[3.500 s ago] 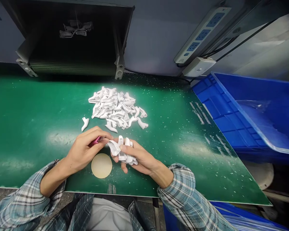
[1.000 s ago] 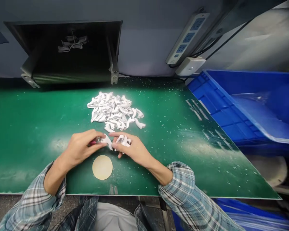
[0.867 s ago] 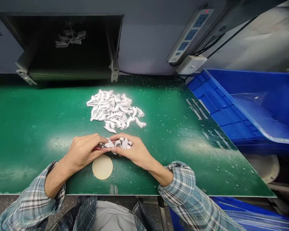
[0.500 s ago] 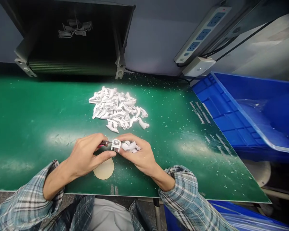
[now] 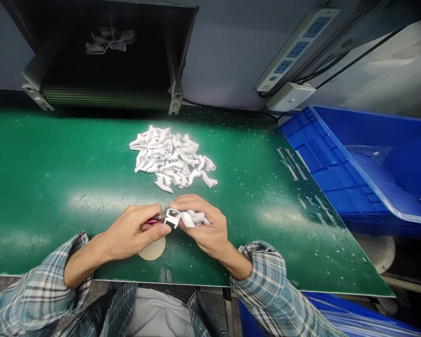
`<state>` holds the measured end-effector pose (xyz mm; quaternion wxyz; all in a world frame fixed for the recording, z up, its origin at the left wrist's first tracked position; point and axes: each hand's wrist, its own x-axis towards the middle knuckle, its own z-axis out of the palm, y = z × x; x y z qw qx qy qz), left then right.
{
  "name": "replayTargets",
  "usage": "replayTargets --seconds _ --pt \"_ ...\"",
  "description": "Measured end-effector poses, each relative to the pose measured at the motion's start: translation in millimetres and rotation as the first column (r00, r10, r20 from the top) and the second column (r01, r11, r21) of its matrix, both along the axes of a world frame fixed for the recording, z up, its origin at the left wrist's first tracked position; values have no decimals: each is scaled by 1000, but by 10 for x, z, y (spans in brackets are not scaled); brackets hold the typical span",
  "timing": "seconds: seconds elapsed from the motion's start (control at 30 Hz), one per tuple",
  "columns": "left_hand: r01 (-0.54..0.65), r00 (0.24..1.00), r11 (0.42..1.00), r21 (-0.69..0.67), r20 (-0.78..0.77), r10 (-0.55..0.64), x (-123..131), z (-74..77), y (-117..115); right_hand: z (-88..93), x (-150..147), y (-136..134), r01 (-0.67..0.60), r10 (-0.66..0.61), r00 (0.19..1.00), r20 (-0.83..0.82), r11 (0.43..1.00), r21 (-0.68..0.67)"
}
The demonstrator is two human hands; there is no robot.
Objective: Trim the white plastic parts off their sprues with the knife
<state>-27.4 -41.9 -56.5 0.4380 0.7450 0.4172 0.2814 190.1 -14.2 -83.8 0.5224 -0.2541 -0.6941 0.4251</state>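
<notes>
My left hand (image 5: pixel 133 231) is closed around a small tool with a pink handle (image 5: pixel 153 219); its tip touches a white plastic part (image 5: pixel 171 217). My right hand (image 5: pixel 205 228) is curled around a bundle of several such white parts (image 5: pixel 192 218) and holds the foremost one out toward the tool. Both hands hover just above the green table (image 5: pixel 49 182) near its front edge. A heap of white plastic parts (image 5: pixel 170 158) lies on the table a little beyond the hands. Under my left hand a beige round disc (image 5: pixel 152 249) shows partly.
A large blue bin (image 5: pixel 365 164) stands tilted at the right of the table. A dark conveyor opening (image 5: pixel 101 61) with a few white parts inside sits at the back left. A power strip (image 5: pixel 294 47) and cables run along the back wall. White flecks dot the table.
Both hands have drawn closer to me and now cover part of the beige disc. The foremost white part in my right hand has been turned against the tool's tip.
</notes>
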Motion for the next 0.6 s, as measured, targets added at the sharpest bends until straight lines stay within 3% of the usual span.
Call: replayTargets --seconds 0.43,0.53,0.6 --pt "105 994 994 -3 -43 -105 -71 6 66 25 13 -11 -26 29 999 37 997 -79" --pt "62 997 996 66 -45 -59 -76 1 51 37 -1 -15 -41 46 998 31 988 -146" --pt "-31 999 993 111 -33 35 -65 6 34 54 -16 -17 -37 44 999 30 973 -226"
